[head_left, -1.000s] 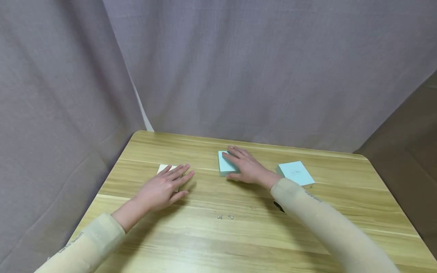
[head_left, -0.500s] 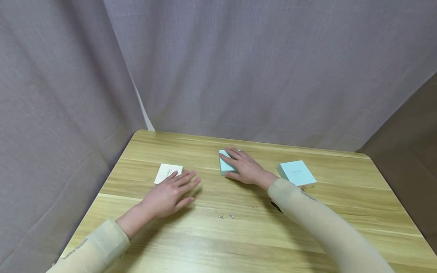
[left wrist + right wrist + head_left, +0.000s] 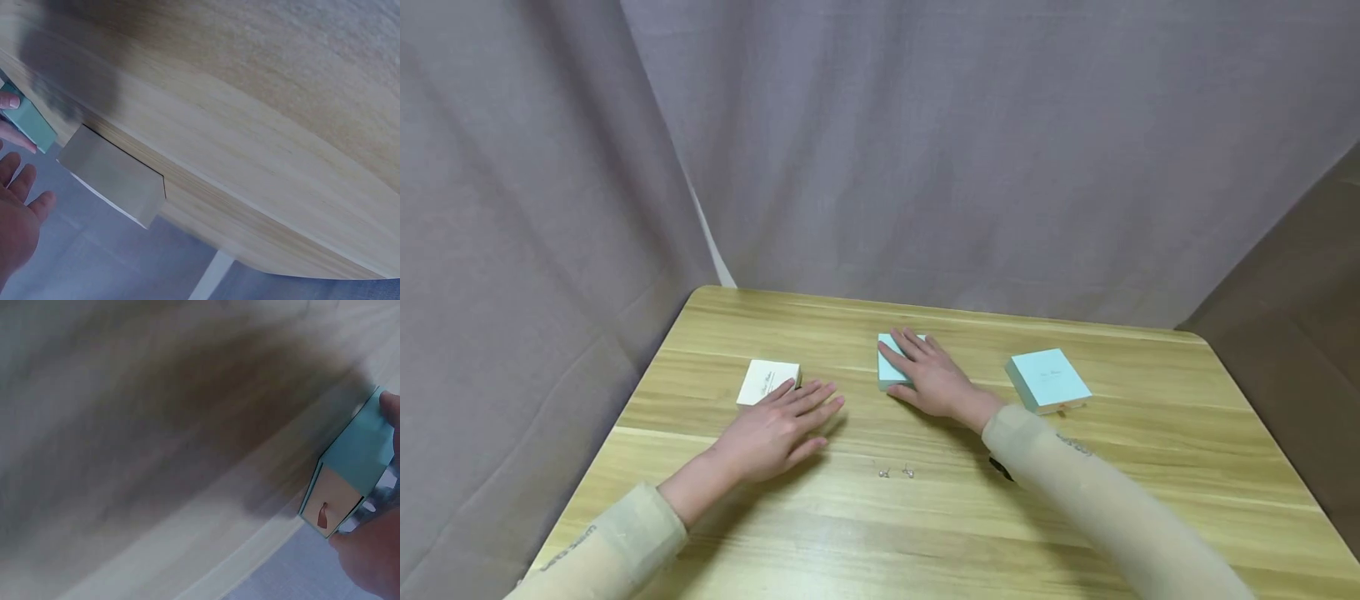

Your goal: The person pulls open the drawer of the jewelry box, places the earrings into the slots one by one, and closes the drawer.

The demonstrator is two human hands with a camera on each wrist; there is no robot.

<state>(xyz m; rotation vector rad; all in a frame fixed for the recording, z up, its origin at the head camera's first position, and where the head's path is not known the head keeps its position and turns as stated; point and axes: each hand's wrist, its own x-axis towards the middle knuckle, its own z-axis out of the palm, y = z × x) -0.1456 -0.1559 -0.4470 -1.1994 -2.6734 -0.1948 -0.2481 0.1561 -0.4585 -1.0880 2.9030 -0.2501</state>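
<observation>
My right hand [image 3: 936, 383] lies over a small teal jewelry box [image 3: 886, 368] at the table's far middle, gripping it with the thumb along its near left side. Much of its top is hidden under the fingers. In the right wrist view this box [image 3: 353, 447] shows a pale drawer end with a brown ribbon tab [image 3: 322, 517]. My left hand [image 3: 771, 433] hovers with fingers spread, holding nothing, just in front of a white box [image 3: 763, 379]. Its fingertips overlap that box's near right corner in the head view. Two small silvery earrings [image 3: 895, 472] lie between the hands, nearer to me.
A larger light-blue box [image 3: 1048, 379] with printed lettering sits at the right, beyond my right forearm. All of it stands on a wooden table [image 3: 865, 542]. Grey-purple curtains [image 3: 925, 150] hang behind the far edge and at the left.
My left hand has drawn back and to the right off the white box, uncovering most of its top. The teal box under my right hand has shifted slightly toward me.
</observation>
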